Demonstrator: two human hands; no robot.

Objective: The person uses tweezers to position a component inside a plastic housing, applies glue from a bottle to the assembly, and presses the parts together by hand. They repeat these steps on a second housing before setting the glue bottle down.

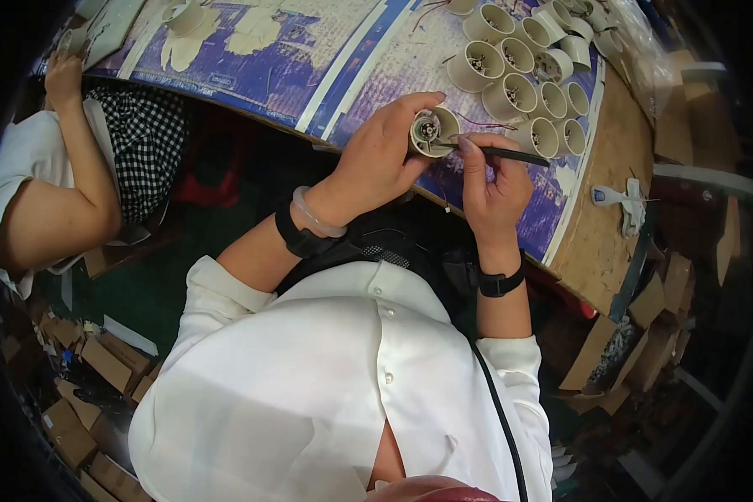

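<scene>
1. Currently, the left hand (381,151) is curving its thumb and fingers around a cream cup (449,125), closing firmly on it just above the center of the frame.
2. The cup is facing its open end toward the camera, showing a round metallic part (427,130) inside.
3. To the right of center, the right hand (498,184) is pinching a slim black tool (519,154) between thumb and bent fingers; the tool's tip is crossing the cup's rim, though what it is touching I cannot tell.
4. A thin wire (447,201) is hanging below the cup.
5. Toward the upper right, many similar cups (470,79) are crowding the blue-and-white table (330,79), several holding small parts.
6. A white-and-blue bottle (608,196) is lying at the right.
7. At the upper left, another person's hand (64,79) is resting near the table edge.
</scene>
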